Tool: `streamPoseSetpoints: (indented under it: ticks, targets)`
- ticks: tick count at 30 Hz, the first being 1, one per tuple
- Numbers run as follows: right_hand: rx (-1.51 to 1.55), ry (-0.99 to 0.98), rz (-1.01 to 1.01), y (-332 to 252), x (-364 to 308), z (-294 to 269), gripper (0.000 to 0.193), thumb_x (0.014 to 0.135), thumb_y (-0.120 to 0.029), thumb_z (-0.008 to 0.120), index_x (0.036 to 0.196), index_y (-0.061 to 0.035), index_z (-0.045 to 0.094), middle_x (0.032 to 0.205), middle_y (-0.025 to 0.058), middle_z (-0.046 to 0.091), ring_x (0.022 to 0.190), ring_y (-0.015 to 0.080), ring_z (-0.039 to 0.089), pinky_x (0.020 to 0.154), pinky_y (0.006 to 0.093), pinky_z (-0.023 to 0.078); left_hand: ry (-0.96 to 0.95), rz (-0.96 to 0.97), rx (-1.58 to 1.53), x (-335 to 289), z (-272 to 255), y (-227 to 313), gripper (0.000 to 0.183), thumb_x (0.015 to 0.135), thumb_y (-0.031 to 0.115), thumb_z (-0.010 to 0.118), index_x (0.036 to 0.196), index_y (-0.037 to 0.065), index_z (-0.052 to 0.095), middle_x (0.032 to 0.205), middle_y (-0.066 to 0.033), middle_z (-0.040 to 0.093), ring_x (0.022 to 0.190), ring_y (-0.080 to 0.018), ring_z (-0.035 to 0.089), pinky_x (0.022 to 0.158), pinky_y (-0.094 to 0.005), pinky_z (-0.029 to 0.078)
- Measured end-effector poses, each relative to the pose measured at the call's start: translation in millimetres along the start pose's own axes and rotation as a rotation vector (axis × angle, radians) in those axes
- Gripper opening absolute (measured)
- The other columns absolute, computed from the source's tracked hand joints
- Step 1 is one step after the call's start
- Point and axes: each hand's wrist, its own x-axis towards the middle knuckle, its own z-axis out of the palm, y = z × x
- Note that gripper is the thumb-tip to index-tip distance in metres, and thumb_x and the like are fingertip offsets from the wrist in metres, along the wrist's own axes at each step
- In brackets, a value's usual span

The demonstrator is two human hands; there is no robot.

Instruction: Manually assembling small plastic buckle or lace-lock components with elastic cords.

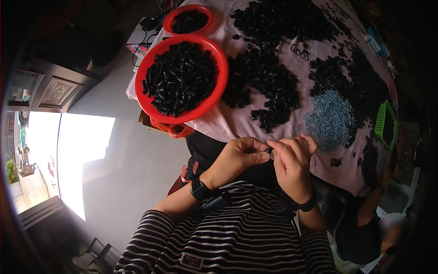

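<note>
A small black plastic part (269, 150) is pinched between my two hands, just in front of the table's near edge. The thumb and fingers of my left hand (242, 156) close on it from one side. From the other side my right hand (294, 162) grips it with bent fingers; its exact shape is mostly hidden by the fingertips. Beyond my hands lies a heap of black parts (273, 93) on the pink cloth (248, 123). A pile of silvery-blue screws (329, 119) is just past my right hand.
A large red basin (221, 84) full of black parts stands at the table's left, with a smaller red basin (167, 20) behind it. More black parts (283, 20) cover the far side. A green basket (379, 123) sits at the right edge, near another person's arm (368, 210).
</note>
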Motion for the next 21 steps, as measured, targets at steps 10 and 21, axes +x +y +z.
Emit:
streamPoseSetpoints:
  ticks: [10, 21]
  targets:
    - [-0.083, -0.094, 0.013, -10.2, -0.8, -7.2, 0.049, 0.078, -0.016, 0.082, 0.123, -0.009, 0.065, 0.104, 0.0013, 0.06, 0.098, 0.0196, 0.06, 0.112, 0.0541, 0.029, -0.06, -0.053, -0.2, 3.4, 0.4, 0.4, 0.022, 0.098, 0.013, 0.072, 0.112, -0.004, 0.069, 0.102, -0.0061, 0.073, 0.092, -0.0121, 0.07, 0.086, -0.0262, 0.056]
    - [-0.157, 0.021, -0.054, -12.1, -4.6, 4.6, 0.043, 0.074, -0.014, 0.084, 0.115, -0.0066, 0.07, 0.093, 0.0009, 0.06, 0.087, 0.0178, 0.06, 0.11, 0.0518, 0.031, -0.076, -0.007, -0.167, 4.1, -0.6, 2.1, 0.022, 0.099, 0.02, 0.073, 0.108, 0.0, 0.071, 0.096, -0.0032, 0.073, 0.088, -0.0093, 0.068, 0.081, -0.0245, 0.052]
